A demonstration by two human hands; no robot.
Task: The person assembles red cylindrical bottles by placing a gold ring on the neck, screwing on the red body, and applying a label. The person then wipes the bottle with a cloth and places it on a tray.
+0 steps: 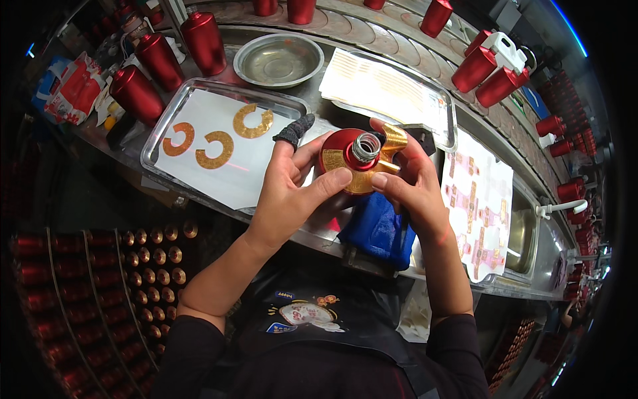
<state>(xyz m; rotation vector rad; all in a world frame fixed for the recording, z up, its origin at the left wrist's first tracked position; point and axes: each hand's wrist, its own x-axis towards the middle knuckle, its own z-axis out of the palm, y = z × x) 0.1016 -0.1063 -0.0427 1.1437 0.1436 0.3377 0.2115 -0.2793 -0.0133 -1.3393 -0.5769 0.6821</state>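
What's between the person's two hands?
A red bottle with a gold label on its shoulder is held between the left hand and the right hand, as the head view shows.

How the Desk [318,234] Was Laid Out

On the left end lay a tray [153,145], a paper sheet [206,112] inside it and three cut-outs [228,147] on that. Three bottles [158,62] stood behind, at the far left corner. Right of them, along the far edge, came a bowl [279,65], then a second tray [453,126] carrying papers [382,83]. A wide sheet [495,193] lay just left of the sink [528,243] at the right end. A cloth-topped stand [380,229] occupied the near edge's middle. Behind the far edge, a conveyor [399,52] carried more bottles [475,68].
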